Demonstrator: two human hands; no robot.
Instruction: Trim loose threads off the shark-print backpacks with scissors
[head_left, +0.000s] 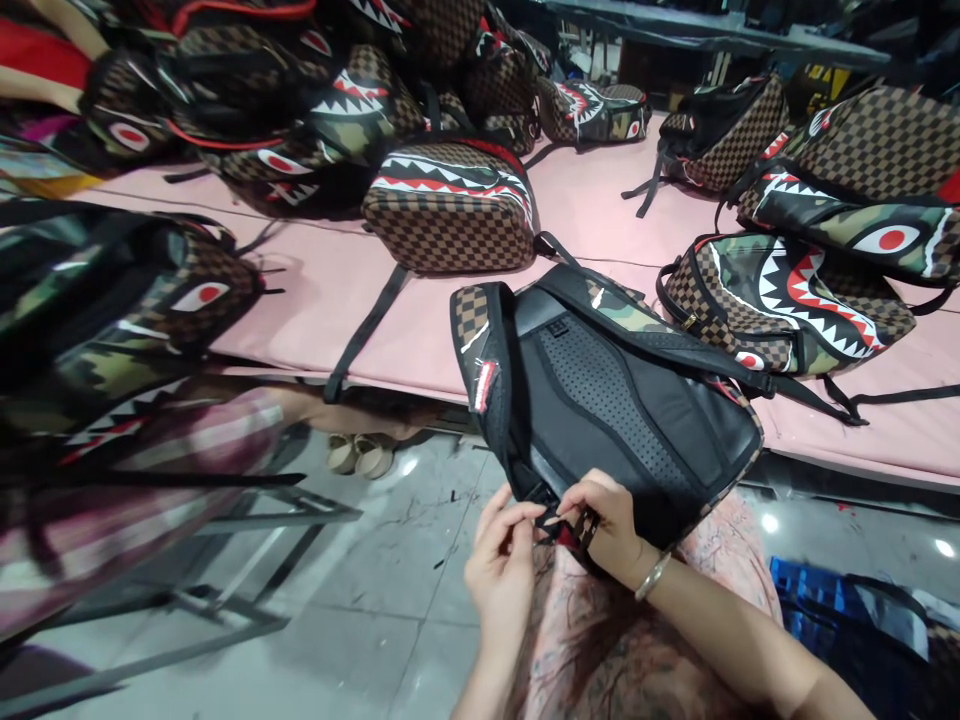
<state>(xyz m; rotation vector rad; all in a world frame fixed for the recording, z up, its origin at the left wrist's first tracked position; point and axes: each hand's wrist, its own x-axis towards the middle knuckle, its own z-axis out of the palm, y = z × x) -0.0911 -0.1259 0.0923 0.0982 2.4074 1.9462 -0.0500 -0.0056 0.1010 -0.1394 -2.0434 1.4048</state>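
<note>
A black-backed backpack [600, 400] with a mesh centre panel lies across my lap and the table edge, its back facing up. At its near left corner, my left hand [504, 550] pinches the black shoulder strap [536, 490] near its lower end. My right hand [609, 525] is closed on the same spot, fingertips almost meeting those of the left. Something small and dark brown shows beneath the right fingers, but its kind is unclear. The second strap [660, 345] runs over the far side of the bag.
Several checkered backpacks with shark-mouth prints, such as one backpack [454, 205], lie on the pink table [322, 300]. Another person's arm [41, 90] is at the far left. Beside me sits a person in plaid, with a large backpack [112, 330]. A metal frame [225, 600] stands below.
</note>
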